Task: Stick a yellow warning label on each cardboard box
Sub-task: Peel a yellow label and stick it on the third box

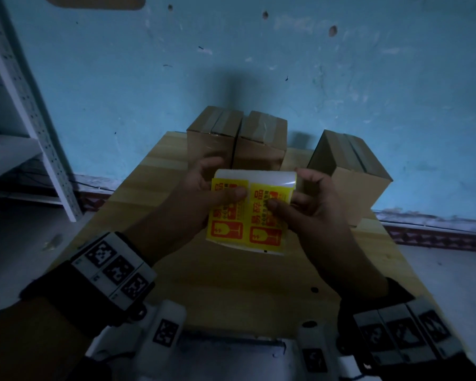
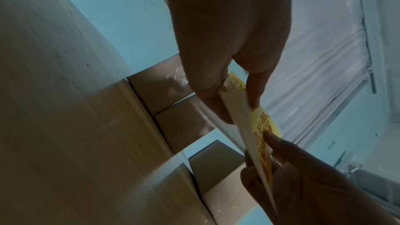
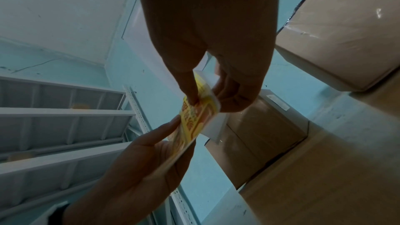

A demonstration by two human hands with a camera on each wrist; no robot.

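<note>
A white backing sheet point(image 1: 254, 176) carrying two yellow warning labels with red print point(image 1: 226, 215) is held above the wooden table point(image 1: 231, 276). My left hand point(image 1: 204, 188) pinches its left side, thumb on the left label. My right hand point(image 1: 300, 204) pinches its right side, thumb on the right label point(image 1: 267, 224). In the left wrist view the sheet point(image 2: 244, 114) shows edge-on between my fingers point(image 2: 210, 91); the right wrist view shows the same sheet point(image 3: 194, 119). Three taped cardboard boxes stand behind: two point(image 1: 212, 138) point(image 1: 261, 144) side by side, one point(image 1: 349, 166) to the right.
A blue wall point(image 1: 259, 64) rises just behind the table. A white metal shelf rack point(image 1: 25, 119) stands at the left. White devices with black markers point(image 1: 165, 331) sit at the table's near edge.
</note>
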